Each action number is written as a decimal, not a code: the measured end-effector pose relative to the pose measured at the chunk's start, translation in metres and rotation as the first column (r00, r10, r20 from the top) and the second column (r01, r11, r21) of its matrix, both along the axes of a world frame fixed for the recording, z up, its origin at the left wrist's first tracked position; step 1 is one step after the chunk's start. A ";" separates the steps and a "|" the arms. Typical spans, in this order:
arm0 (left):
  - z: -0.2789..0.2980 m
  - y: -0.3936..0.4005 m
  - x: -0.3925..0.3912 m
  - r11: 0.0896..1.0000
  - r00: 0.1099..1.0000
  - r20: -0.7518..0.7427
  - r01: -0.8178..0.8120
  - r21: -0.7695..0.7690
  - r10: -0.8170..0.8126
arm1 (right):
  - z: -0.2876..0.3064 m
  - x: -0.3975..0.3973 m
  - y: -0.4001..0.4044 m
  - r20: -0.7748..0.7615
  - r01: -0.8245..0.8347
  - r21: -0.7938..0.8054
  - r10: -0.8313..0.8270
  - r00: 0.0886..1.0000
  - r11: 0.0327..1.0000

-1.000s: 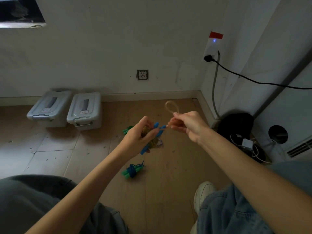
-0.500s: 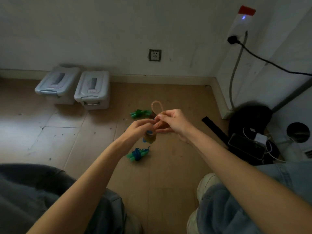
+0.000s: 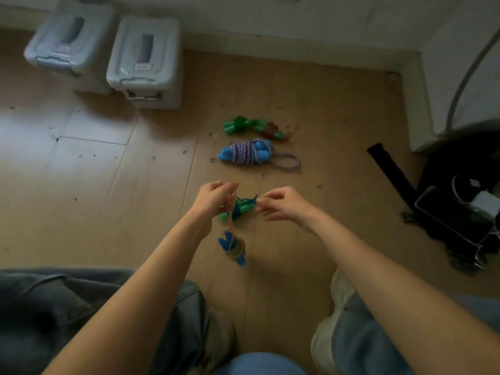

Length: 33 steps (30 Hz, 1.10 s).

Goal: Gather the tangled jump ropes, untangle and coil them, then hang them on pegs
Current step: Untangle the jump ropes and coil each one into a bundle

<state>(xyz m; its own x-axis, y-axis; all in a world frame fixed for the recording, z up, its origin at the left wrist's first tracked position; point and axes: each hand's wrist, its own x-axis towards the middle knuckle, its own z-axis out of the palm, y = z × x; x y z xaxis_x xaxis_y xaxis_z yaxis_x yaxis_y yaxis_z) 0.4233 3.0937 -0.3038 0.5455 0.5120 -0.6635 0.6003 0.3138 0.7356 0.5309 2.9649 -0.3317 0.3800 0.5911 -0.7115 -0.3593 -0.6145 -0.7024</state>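
The two pale grey plastic storage boxes with dark handles [image 3: 143, 60] stand side by side against the wall, lids latched, so what they hold cannot be told. On the tan wooden floor [image 3: 338, 104] three coiled ropes lie in a loose column, apart from one another: farthest, the green-handled jump rope bundle [image 3: 251, 126]; nearer, the blue-handled jump rope wound in purple-and-white cord [image 3: 249, 154] with one loop trailing to its right; nearest, partly hidden under the hands, a green-handled bundle tied in dark blue cord [image 3: 242, 208].

The task's current piece, a small blue-handled jump rope wrapped in tan cord [image 3: 233, 249], hangs in the air below the left hand [image 3: 213, 200], which pinches its thin tan loop between curled fingers. The right hand [image 3: 281, 205] sits just beside, its fingers loosely curled; whether it pinches a strand is too blurred to tell.

The main risk, as I judge it, is the wrap loosening: the bundle dangles from a single thin loop, and a swing or a slack pinch could let the coil slip off the handles or drop onto the bundle below and tangle with it.
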 end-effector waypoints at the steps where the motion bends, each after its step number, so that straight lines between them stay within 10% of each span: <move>1: -0.008 0.002 0.001 1.000 0.999 -0.036 0.018 0.017 -0.017 | -0.020 0.005 0.003 0.158 0.023 -0.092 -0.008 0.987 0.995; 4: -0.027 0.011 0.005 0.997 0.994 -0.097 0.059 0.045 -0.055 | -0.066 0.013 0.015 0.570 -0.231 -0.264 0.344 0.746 0.937; 9: -0.044 0.030 0.011 0.999 0.992 -0.121 -0.037 0.029 0.040 | -0.103 0.018 0.036 0.680 -0.389 -0.271 0.462 0.570 0.880; 22: -0.057 0.010 0.043 0.818 0.917 -0.150 0.398 0.414 -0.370 | -0.039 0.043 0.032 0.335 -0.330 0.099 0.281 0.899 0.939; 33: -0.026 0.004 0.059 0.952 0.952 0.082 0.288 0.105 -0.297 | -0.007 0.055 0.023 0.261 -0.146 0.160 0.101 0.960 0.976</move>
<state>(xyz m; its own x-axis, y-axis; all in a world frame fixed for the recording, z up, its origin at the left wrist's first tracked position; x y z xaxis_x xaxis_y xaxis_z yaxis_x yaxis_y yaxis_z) 0.4828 3.0977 -0.3299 0.7386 0.3764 -0.5593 0.5814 0.0643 0.8111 0.5856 2.9882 -0.3389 0.4482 0.7517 -0.4838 -0.0877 -0.5016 -0.8606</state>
